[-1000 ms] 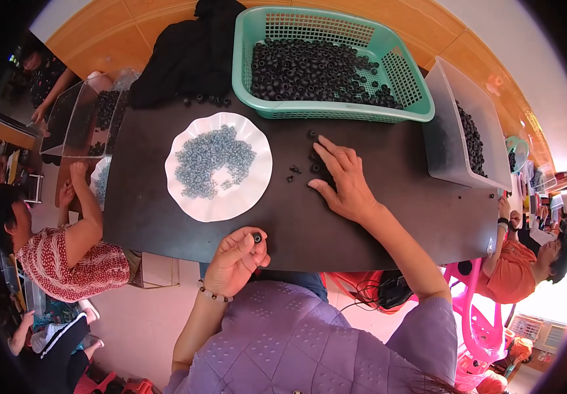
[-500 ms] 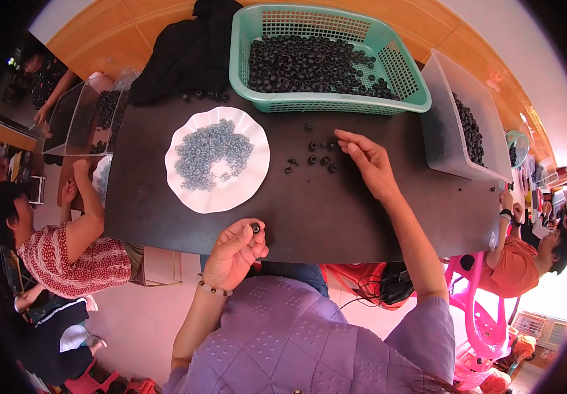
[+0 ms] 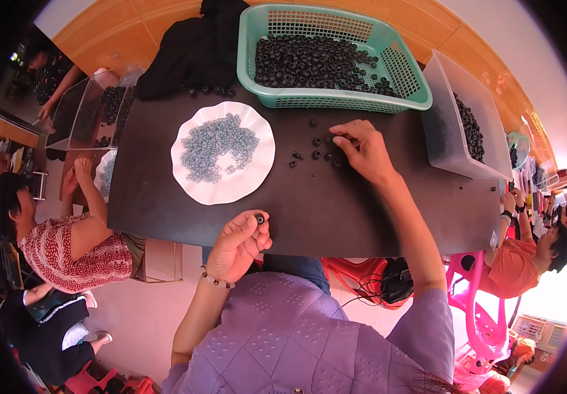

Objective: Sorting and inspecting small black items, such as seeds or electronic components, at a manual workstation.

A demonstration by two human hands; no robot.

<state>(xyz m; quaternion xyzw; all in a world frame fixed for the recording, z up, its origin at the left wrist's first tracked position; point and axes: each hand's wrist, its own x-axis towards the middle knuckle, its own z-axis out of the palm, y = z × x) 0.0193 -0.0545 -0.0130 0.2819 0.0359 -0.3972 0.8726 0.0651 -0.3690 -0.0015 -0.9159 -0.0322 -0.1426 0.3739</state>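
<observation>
My left hand (image 3: 232,246) is raised by the table's near edge, thumb and fingers closed on a small round black piece with a hole (image 3: 260,218). Over the table my right hand (image 3: 366,154) has its thumb and forefinger pinched together, fingertips down among several loose black pieces (image 3: 316,155). Whatever lies between those fingertips is too small to make out. Left of the loose pieces stands a white plate with a wavy rim (image 3: 263,157), holding a heap of tiny translucent bluish pieces (image 3: 214,141).
Behind my hands stands a green plastic basket (image 3: 336,102) of black pieces. A translucent bin (image 3: 441,125) with more is at the right, and a black cloth (image 3: 188,52) lies at the far left. People sit at both sides, one in a patterned red top (image 3: 80,253).
My right hand has moved slightly left, and its thumb and forefinger have closed at the loose black pieces. My left hand keeps its piece. The whole view has shifted a little.
</observation>
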